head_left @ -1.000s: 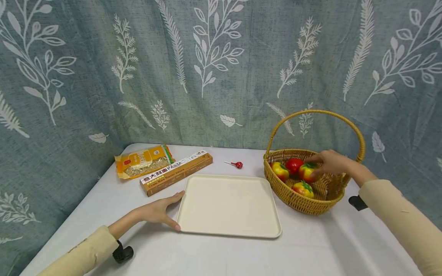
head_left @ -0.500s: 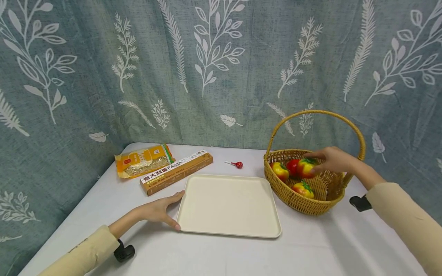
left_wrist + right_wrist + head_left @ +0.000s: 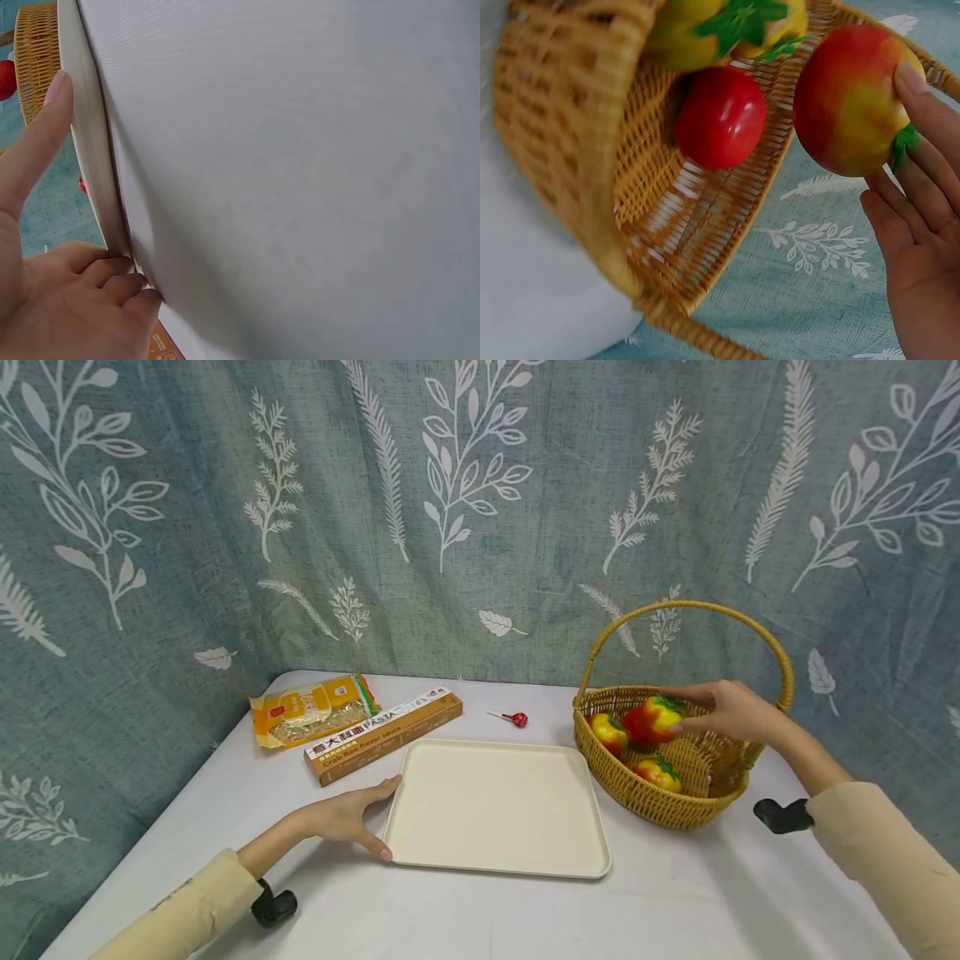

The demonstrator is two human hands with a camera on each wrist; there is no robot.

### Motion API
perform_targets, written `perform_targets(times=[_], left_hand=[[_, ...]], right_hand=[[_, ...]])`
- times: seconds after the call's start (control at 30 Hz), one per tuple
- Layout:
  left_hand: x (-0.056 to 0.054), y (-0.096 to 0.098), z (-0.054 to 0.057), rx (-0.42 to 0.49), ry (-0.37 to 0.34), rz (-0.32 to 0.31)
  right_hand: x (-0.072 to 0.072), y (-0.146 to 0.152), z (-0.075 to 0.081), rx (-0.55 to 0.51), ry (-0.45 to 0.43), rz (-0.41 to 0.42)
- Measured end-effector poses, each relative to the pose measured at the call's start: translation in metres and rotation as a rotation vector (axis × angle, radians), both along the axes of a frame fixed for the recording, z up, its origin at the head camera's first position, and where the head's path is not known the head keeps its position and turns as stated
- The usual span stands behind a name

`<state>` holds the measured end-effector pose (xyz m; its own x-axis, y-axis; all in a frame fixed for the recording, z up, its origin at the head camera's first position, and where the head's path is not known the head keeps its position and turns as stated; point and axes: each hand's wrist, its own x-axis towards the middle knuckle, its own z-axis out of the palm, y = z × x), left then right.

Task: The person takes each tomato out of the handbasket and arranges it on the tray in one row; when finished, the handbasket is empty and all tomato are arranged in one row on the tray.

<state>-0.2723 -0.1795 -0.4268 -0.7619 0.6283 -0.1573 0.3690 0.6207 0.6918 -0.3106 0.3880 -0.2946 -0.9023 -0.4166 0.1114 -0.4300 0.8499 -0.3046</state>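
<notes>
In the head view, my right hand pinches a red-and-yellow fruit with a green leafy top between thumb and fingers. The right wrist view shows this held fruit apart from the others, at the rim of the wicker basket. A glossy red tomato-like fruit lies inside, with yellowish, green-topped fruits beside it. My left hand rests at the left side of the cream tray, thumb and fingers spread apart and touching its edge.
Behind the tray, a brown pasta box lies aslant, and an orange noodle bag is beyond it. A red lollipop lies near the table's back. The basket's tall handle arches over the fruit. A patterned curtain hangs behind.
My right hand has drawn slightly back to the right and lifted the red-and-yellow fruit from its place in the basket. My left hand stays at the tray's edge.
</notes>
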Motion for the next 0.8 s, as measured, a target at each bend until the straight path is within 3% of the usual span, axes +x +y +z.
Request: perform_targets(times=[0.3,0.8], left_hand=[[0.001,0.001,0.002,-0.013,0.006,0.002],[0.001,0.001,0.005,-0.047,0.025,0.024]], right_hand=[[0.011,-0.013,-0.009,-0.144,0.041,-0.022],[0.017,-0.053,-0.028,-0.386,-0.023,0.018]])
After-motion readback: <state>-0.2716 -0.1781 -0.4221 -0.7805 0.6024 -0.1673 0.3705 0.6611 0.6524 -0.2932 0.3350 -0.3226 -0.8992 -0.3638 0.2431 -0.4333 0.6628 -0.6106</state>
